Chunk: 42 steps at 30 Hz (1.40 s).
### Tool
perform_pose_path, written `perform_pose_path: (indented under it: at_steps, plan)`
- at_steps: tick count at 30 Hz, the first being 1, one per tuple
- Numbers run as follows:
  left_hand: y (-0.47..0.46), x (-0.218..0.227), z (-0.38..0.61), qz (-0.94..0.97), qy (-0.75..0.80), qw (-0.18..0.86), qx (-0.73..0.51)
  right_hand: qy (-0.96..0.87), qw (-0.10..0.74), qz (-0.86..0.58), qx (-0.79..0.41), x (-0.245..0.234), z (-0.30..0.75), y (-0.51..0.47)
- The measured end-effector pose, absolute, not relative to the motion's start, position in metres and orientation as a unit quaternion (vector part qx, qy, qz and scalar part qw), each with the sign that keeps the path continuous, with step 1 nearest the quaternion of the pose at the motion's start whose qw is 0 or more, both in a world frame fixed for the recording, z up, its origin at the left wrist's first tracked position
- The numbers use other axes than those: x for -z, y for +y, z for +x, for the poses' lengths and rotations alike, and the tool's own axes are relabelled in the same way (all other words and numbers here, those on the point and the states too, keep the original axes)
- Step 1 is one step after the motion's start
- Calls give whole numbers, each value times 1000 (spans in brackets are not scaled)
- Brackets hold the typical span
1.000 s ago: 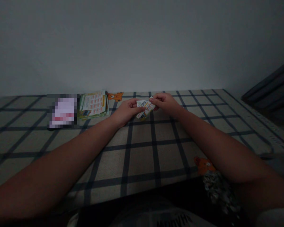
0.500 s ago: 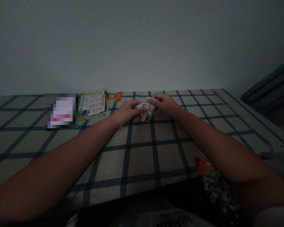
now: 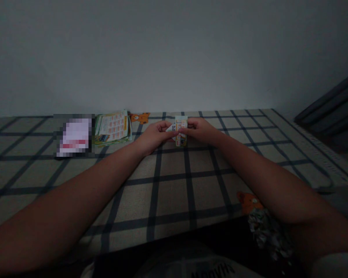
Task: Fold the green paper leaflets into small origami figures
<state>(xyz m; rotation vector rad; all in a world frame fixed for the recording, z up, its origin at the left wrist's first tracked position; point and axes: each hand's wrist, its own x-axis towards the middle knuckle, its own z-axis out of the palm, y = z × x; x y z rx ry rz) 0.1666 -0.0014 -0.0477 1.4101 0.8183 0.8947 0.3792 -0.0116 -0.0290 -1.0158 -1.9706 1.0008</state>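
Note:
A folded piece of printed paper (image 3: 181,122) is held between my two hands, a little above the checked cloth. My left hand (image 3: 157,136) is closed on its left side, the thumb lying across the front. On the other side, my right hand (image 3: 200,130) pinches the paper, its thumb tip close to the left thumb. White, orange and green print shows on the folded faces. The fingers behind the paper are partly hidden.
To the left lies a stack of printed sheets (image 3: 113,125), beside a pixelated pinkish-white object (image 3: 75,133). A crumpled, shiny heap (image 3: 269,233) sits by my right forearm at the near edge. Checked cloth (image 3: 174,193) covers the surface up to a grey wall (image 3: 174,58).
The paper has turned from a tilted to a more upright position. My right hand has shifted slightly down, its thumb moving from the paper's top corner to the middle of its front.

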Motion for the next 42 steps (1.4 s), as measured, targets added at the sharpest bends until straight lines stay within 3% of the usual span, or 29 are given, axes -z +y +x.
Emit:
perform_pose_path:
  at_steps: [10, 17, 30, 42]
  plan:
    - [-2, 47, 166, 634, 357, 580, -367, -765, 363, -410, -338, 27, 378, -13]
    - [-5, 48, 165, 643, 358, 551, -393, -760, 344, -394, -386, 26, 379, -13]
    - [-7, 50, 161, 768, 378, 375, -357, -753, 362, -365, -411, 28, 377, -12]
    - [-12, 43, 161, 774, 379, 345, -372, -751, 347, -368, -424, 29, 377, -12]
